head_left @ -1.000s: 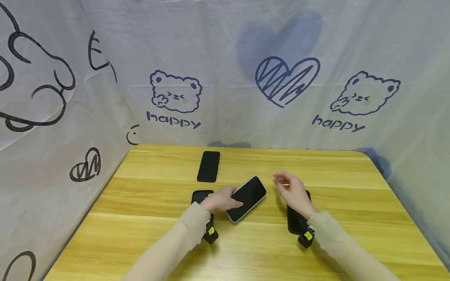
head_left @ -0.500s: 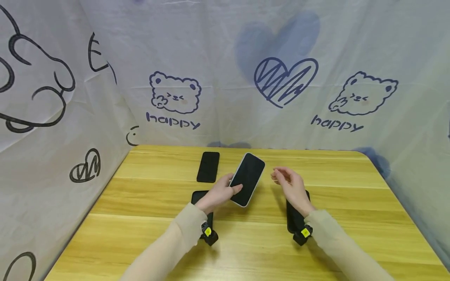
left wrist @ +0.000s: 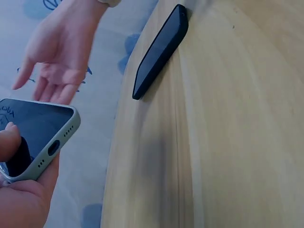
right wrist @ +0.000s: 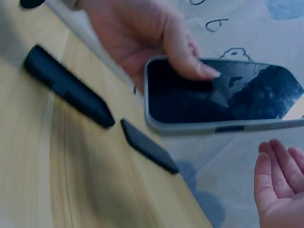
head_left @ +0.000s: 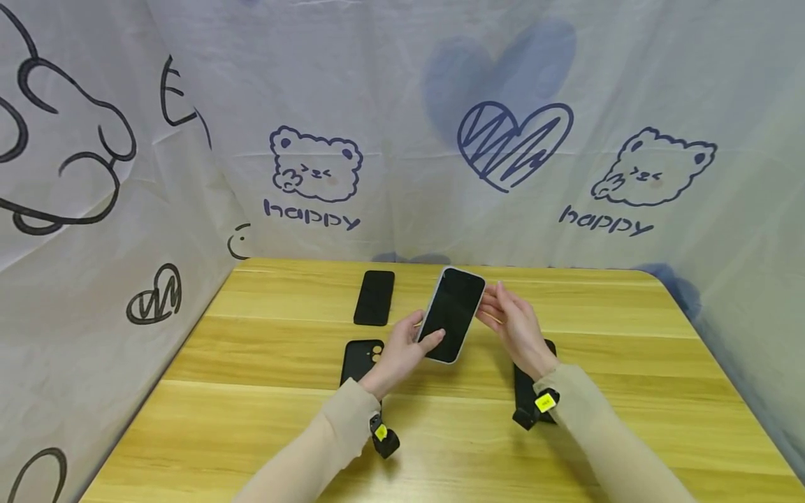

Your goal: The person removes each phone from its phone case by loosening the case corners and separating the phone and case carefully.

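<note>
My left hand [head_left: 401, 355] grips a phone in a pale case [head_left: 457, 307], its thumb over the dark screen and its fingers behind. The phone is tilted and raised off the table, as the left wrist view [left wrist: 42, 124] also shows. My right hand [head_left: 517, 332] is at the phone's right edge, fingers extended and palm turned towards it. In the right wrist view its fingertips are just beside the phone's long side. A black phone case [head_left: 357, 360] with camera holes lies by the left wrist, partly hidden by it. Under the right wrist lies a dark phone in a black case [left wrist: 161, 50].
A black phone [head_left: 374, 298] lies flat near the back of the wooden table [head_left: 264, 349]. White cloth [head_left: 402, 209] with drawings hangs behind and at both sides. Each wrist carries a small black camera on a strap.
My left hand has lifted the pale-cased phone off the table and turned it more upright, moving it towards the back. My right hand has opened its fingers and come to the phone's edge.
</note>
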Tool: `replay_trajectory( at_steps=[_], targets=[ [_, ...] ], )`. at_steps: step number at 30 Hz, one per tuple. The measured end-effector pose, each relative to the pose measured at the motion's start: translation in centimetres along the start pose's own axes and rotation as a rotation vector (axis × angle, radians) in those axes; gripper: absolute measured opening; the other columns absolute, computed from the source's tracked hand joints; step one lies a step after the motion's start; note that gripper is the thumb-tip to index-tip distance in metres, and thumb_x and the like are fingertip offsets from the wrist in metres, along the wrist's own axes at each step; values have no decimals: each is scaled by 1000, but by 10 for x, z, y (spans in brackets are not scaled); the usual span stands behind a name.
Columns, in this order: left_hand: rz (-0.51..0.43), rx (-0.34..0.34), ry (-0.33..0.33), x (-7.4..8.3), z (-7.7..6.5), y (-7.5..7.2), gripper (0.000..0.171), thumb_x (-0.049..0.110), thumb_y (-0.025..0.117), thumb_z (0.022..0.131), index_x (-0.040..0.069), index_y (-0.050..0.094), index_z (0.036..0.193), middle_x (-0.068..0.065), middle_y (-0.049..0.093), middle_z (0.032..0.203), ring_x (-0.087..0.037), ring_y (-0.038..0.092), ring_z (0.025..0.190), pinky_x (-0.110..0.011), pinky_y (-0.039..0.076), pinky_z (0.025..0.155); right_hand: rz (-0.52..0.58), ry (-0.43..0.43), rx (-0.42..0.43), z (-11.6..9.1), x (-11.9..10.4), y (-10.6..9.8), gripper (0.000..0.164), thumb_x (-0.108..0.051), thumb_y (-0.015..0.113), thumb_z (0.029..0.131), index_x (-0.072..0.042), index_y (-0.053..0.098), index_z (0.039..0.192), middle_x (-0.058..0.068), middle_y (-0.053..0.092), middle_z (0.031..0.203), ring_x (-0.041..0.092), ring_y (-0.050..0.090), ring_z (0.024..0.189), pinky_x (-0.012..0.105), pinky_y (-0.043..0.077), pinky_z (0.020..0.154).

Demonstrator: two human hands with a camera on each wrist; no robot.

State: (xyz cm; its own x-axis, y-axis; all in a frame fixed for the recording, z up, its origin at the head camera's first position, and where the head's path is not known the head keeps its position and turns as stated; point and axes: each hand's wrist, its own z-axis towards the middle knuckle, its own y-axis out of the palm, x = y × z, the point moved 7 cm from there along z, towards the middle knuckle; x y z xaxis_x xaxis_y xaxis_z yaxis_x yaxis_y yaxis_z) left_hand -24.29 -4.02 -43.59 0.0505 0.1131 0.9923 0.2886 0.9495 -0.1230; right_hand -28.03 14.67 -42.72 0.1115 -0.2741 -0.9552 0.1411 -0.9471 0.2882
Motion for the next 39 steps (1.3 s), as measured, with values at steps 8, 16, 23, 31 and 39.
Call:
replay_trajectory(
  at_steps=[8,16,23,31,39],
  targets=[
    [11,34,28,-5,2,-1,31,16,60,102,2,61,129,-19,71,124,-28,71,112,-31,57,89,223,33,-125,1,-5,17,37,-43,43,106,-15,67,110,-3,73,108,11,69,106,27,56,93],
    [134,95,80,-8,5,-7,27,21,63,101,1,70,118,-18,75,111,-24,73,97,-26,54,78,179,31,-93,3,-1,21,37,-38,45,106,-18,72,90,-7,75,95,6,70,97,25,57,91],
    [154,75,26,-13,3,-7,28,24,63,101,4,71,118,-15,75,112,-12,66,87,-24,48,75,76,30,-111,0,-1,27,36,-44,47,104,-23,72,90,-10,74,89,5,69,88,21,55,86],
    [160,37,6,-16,5,-7,28,24,62,101,6,70,120,-14,75,115,-12,64,88,-27,46,76,53,19,-114,-2,-2,30,37,-47,47,103,-25,74,90,-10,75,87,4,70,86,21,55,84],
    [164,4,28,-12,3,-5,27,19,61,102,2,69,121,-19,74,117,-25,70,103,-28,51,82,7,1,-115,-4,-4,31,36,-47,47,103,-24,72,91,-10,73,85,5,70,85,22,56,83]
  ],
)
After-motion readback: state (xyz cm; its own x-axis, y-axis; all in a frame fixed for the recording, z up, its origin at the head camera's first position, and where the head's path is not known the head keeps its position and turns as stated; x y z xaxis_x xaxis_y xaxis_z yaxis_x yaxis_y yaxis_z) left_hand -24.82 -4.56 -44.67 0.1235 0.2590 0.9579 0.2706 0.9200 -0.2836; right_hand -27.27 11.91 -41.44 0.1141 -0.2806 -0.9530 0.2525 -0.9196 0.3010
